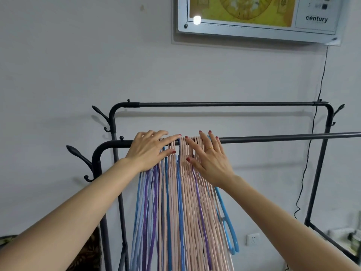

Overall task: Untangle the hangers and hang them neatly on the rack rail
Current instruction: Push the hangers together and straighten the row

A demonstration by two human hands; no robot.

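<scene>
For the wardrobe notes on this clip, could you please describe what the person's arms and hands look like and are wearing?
Both forearms are bare, with no sleeves in view. The left hand and right hand have dark red nail polish. The right hand wears a gold ring on one finger. No watch or bracelet shows.

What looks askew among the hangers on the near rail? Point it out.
The bright blue hanger at the right edge of the hangers splays outward instead of hanging parallel. The rest sit packed together on the near rail.

Left hand [149,151] and right hand [210,159] — fingers straight, spread.
</scene>
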